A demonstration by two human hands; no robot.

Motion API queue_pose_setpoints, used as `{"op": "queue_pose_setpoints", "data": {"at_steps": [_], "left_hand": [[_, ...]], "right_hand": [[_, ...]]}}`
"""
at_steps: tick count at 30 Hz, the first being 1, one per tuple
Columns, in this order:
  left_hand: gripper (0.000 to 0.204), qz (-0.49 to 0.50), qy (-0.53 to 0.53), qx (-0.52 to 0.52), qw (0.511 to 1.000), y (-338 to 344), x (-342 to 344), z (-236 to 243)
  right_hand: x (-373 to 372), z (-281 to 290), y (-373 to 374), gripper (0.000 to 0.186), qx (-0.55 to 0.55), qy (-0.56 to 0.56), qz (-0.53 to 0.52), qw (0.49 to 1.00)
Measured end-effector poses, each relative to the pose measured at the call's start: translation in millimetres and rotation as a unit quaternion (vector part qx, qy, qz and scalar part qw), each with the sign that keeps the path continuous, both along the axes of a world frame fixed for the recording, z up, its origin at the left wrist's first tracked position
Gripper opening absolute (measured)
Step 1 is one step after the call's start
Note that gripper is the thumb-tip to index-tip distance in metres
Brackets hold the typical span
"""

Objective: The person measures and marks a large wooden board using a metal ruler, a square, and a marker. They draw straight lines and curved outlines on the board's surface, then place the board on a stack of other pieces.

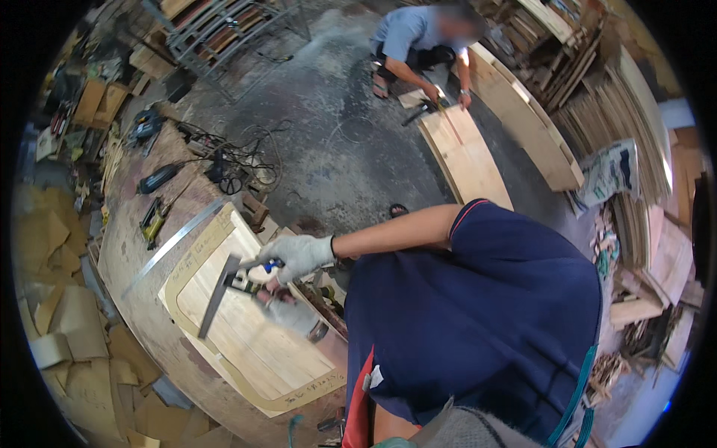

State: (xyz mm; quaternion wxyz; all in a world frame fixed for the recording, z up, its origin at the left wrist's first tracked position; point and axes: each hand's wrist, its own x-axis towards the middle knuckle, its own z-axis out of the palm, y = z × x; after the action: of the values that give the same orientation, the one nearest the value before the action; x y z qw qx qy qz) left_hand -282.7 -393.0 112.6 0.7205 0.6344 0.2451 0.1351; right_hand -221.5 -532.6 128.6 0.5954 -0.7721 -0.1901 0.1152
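Observation:
My right hand (299, 255), in a pale grey glove, grips a dark metal tool (218, 295) with a long straight bar and a blue fitting. Just below it, my gloved left hand (293, 312) is closed on the tool's black and yellow lower part, whose exact shape I cannot make out. Both are over a pale wooden panel (261, 343), on which a yellowish curved template (187, 269) with handwriting rests. A silver straightedge (173, 243) lies beside the panel on the worn workbench (138, 254).
Power tools (157, 179) and cables sit along the bench's far end, near a metal rack (216, 41). A co-worker (414, 45) crouches over curved boards (459, 160) on the concrete floor. Stacked sheets (627, 127) stand at right; brown scrap sheets (75, 321) lie at left.

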Motion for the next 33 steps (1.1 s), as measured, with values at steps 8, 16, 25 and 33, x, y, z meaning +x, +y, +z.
{"op": "queue_pose_setpoints", "data": {"at_steps": [8,16,25,33], "left_hand": [[0.043,-0.289,-0.037,0.084,0.953,-127,-28,5],[0.031,-0.375,-0.133,0.456,0.796,-184,-57,41],[0.035,-0.597,0.075,0.167,0.781,-209,-50,43],[0.028,-0.566,0.111,0.103,0.811,-221,-57,49]], "right_hand": [[-63,8,-129,0.062,0.082,0.208,-0.207,0.952],[-130,-1,-254,0.067,-0.116,0.15,-0.212,0.959],[-167,-6,-296,0.057,-0.015,0.192,-0.147,0.97],[-172,0,-302,0.059,0.036,0.057,-0.339,0.938]]}}
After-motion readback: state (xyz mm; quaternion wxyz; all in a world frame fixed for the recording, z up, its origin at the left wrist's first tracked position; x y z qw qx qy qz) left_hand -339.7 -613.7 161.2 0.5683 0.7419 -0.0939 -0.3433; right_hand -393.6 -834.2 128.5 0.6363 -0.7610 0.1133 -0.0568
